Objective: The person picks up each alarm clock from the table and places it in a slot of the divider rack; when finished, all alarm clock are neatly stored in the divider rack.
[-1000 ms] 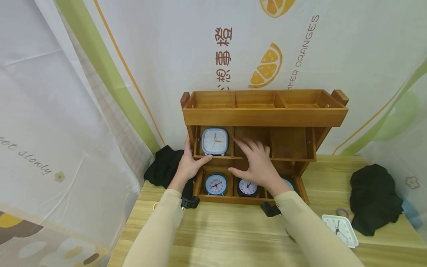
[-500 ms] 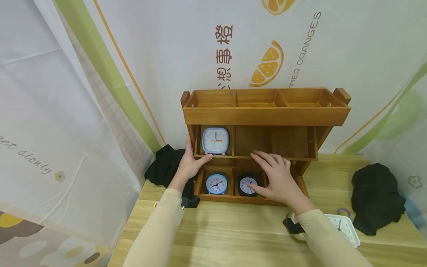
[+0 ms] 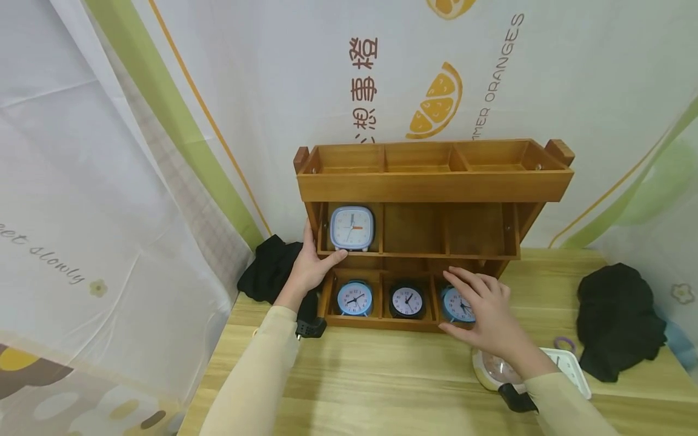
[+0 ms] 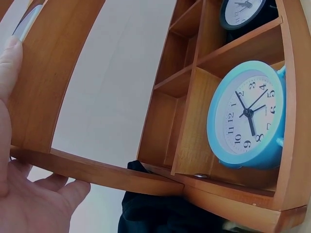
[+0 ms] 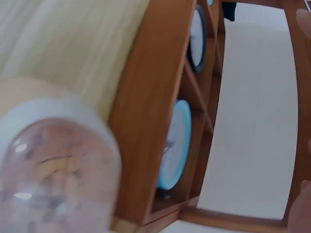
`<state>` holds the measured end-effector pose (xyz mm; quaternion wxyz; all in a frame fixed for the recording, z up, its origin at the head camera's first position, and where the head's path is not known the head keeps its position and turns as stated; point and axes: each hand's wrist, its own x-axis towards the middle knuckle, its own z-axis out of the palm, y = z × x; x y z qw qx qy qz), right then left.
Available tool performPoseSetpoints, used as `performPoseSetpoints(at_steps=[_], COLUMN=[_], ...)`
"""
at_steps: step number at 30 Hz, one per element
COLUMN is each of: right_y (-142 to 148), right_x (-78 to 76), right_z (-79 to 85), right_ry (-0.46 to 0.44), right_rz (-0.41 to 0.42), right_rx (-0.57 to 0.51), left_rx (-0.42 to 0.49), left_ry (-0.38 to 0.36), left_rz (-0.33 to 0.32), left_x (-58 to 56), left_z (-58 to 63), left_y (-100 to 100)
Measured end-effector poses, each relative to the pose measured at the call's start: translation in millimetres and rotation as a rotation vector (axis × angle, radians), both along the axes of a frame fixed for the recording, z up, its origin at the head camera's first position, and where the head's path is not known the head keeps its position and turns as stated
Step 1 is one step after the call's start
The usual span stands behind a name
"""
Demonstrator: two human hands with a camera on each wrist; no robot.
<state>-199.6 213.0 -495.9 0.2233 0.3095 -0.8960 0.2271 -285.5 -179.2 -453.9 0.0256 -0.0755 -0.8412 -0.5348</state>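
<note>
A wooden three-tier rack [image 3: 436,189] with divided trays stands against the curtain. My left hand [image 3: 309,271] grips the left end of its middle tray, thumb on the front board and fingers around the side. In that tray's left compartment sits a pale blue square alarm clock [image 3: 351,228]. The bottom tray holds a blue round clock [image 4: 248,114] at left, a black round clock [image 3: 406,301] in the middle and another blue round clock [image 3: 457,304] at right. My right hand [image 3: 488,312], fingers spread and holding nothing, overlaps the right blue clock in the head view.
On the table, right of the rack's front, lie a cream round clock [image 5: 58,170] and a white square clock [image 3: 571,370], both partly behind my right arm. A purple ring [image 3: 565,344] and black cloth [image 3: 616,321] lie farther right. More black cloth [image 3: 269,269] sits at left.
My right hand has moved right and down from the middle tray's centre compartment to the bottom tray's right end, uncovering the middle compartment and black clock. My left hand stays on the rack.
</note>
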Motion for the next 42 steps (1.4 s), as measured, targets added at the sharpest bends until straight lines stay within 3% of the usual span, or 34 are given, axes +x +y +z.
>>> performPoseSetpoints(at_steps=[6,11,19,32,42], right_y=[22.4,41.4,65.4,81.0,84.5], right_x=[21.1,46.3,80.1,82.5,81.3], right_z=[-17.5,-31.6,-54.8,-67.2,-68.4], right_ry=[-0.146,-0.2,-0.322,-0.432,-0.418], right_rz=[-0.039,-0.117,-0.219,-0.251,-0.248], right_rx=[0.016,0.055,-0.001,0.028,0.054], left_rx=[-0.024,-0.044,-0.055,-0.037,-0.022], left_ry=[-0.033,-0.039,-0.045,-0.051,-0.05], left_rz=[0.004,0.01,0.016,0.024,0.013], left_x=[-0.3,-0.1,-1.1,0.6,-0.2], left_z=[1.7,3.5,3.7,0.8,0.0], left_y=[2.4,3.4,3.0,-0.1,1.0])
